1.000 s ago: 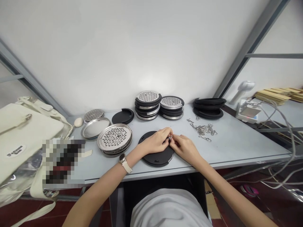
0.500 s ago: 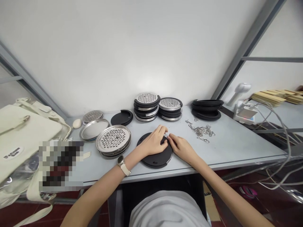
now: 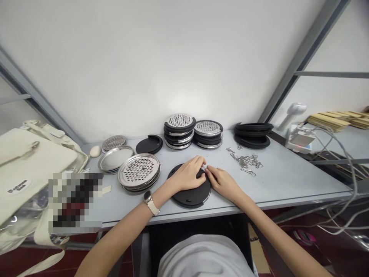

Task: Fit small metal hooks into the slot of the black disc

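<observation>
A black round disc [image 3: 193, 197] with small holes near its rim lies flat at the table's front edge. My left hand [image 3: 188, 175] rests on it, fingers curled over the far right rim and thumb bent in on top. At that rim my right hand [image 3: 224, 182] is closed in a pinch on a small metal clip [image 3: 203, 168], mostly hidden by the fingertips of both hands. To the right lies a loose pile of similar wire clips [image 3: 246, 161].
Left of the disc are stacked metal grater plates [image 3: 139, 172] and plain metal plates [image 3: 115, 158]. Behind stand two stacks of graters in black rims [image 3: 180, 132], a notched black disc [image 3: 149, 144] and stacked black rings [image 3: 252, 141]. A cream bag [image 3: 37, 161] covers the left end.
Both hands stay at the disc's far right rim with only slight finger movement around the clip. The whole view has shifted a little.
</observation>
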### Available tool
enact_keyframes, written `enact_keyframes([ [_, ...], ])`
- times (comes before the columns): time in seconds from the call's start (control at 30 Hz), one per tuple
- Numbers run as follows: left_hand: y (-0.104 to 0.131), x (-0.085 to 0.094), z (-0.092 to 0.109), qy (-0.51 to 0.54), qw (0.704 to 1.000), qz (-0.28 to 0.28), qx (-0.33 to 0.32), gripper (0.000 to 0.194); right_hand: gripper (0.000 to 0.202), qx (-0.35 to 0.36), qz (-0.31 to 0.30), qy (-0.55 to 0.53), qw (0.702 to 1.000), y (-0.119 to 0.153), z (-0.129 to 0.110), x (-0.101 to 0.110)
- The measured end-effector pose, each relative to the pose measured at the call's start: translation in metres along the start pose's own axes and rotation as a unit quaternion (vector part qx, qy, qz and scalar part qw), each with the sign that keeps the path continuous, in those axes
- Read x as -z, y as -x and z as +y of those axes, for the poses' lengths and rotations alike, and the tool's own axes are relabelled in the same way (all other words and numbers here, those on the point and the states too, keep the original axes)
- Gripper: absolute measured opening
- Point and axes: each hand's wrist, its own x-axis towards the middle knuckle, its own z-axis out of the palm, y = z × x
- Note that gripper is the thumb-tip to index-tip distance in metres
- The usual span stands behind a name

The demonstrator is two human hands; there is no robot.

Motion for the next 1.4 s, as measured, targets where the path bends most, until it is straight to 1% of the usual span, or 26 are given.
enact_keyframes([
  [0.17, -0.001, -0.001, -0.0019, -0.03, 0.999, 0.005, -0.017, 0.019, 0.025, 0.0, 0.0, -0.002, 1.0, 0.0001, -0.0013, 0.0006],
  [0.37, -0.0011, -0.0007, -0.0017, -0.037, 0.999, 0.0, -0.021, 0.018, 0.025, -0.002, -0.002, -0.005, 1.0, -0.0001, -0.0022, 0.0015],
  [0.43, -0.0006, -0.0006, -0.0011, -0.03, 0.999, 0.001, -0.015, 0.021, 0.025, -0.004, -0.002, -0.01, 1.0, -0.0003, -0.0022, 0.0019],
  [0.57, 0.0005, -0.0008, -0.0007, -0.008, 1.0, 0.007, 0.003, 0.036, 0.028, -0.004, 0.001, -0.025, 1.0, 0.0, -0.0018, 0.0025],
  [0.63, 0.0006, -0.0011, -0.0012, 0.001, 1.0, 0.006, 0.007, 0.038, 0.027, -0.005, 0.005, -0.033, 0.999, 0.0008, -0.0016, 0.0025],
  [0.8, -0.0001, -0.0014, -0.0029, 0.032, 0.999, -0.002, 0.004, 0.04, 0.026, -0.013, 0.012, -0.053, 0.998, 0.0027, -0.0023, 0.0019],
  [1.07, -0.0012, -0.0019, -0.0036, 0.058, 0.998, -0.007, 0.006, 0.041, 0.024, -0.028, 0.033, -0.052, 0.998, 0.0029, -0.0028, 0.0005],
  [1.13, -0.0014, -0.0022, -0.0052, 0.058, 0.998, -0.01, 0.001, 0.04, 0.025, -0.037, 0.043, -0.063, 0.996, 0.0031, -0.0021, 0.0013],
  [1.27, -0.0015, -0.0022, -0.0083, 0.051, 0.999, -0.014, -0.002, 0.04, 0.03, -0.074, 0.083, -0.108, 0.988, 0.0025, 0.0005, 0.0035],
  [1.33, -0.0013, -0.0021, -0.0085, 0.046, 0.999, -0.012, -0.005, 0.041, 0.032, -0.08, 0.085, -0.129, 0.985, 0.002, 0.0017, 0.0039],
  [1.4, -0.0011, -0.0019, -0.0076, 0.036, 0.999, -0.009, -0.01, 0.04, 0.032, -0.07, 0.075, -0.139, 0.985, 0.0017, 0.0018, 0.0036],
])
